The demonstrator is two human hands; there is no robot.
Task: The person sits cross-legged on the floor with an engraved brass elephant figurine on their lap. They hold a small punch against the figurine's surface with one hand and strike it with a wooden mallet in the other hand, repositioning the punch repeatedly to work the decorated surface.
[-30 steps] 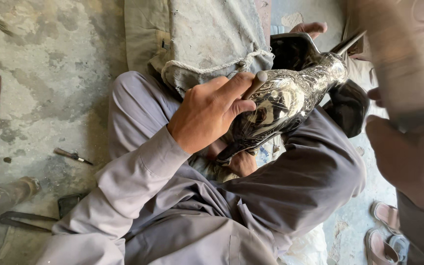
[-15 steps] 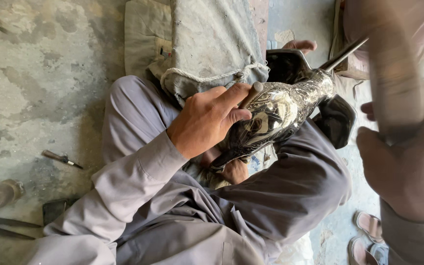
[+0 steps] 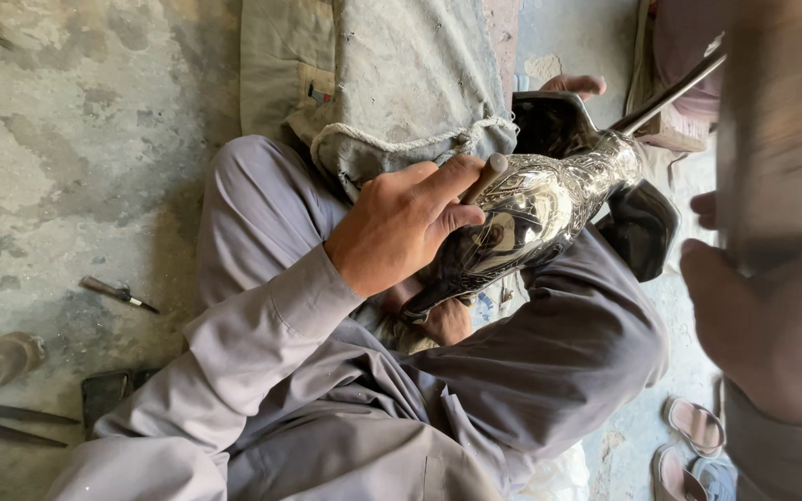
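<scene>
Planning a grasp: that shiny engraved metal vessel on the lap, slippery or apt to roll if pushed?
Probably slippery: the metal vessel looks polished and mirror-bright. Its rounded belly rests on the lap, steadied by the left hand, so it would likely roll if released. Likely rigid, and fairly heavy for its size.

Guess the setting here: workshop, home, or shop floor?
Probably a small metalworking workshop, worked seated on the ground. Left hand holds a punch against an ornate silver vessel on the lap; loose hand tools lie on the stained concrete floor.
</scene>
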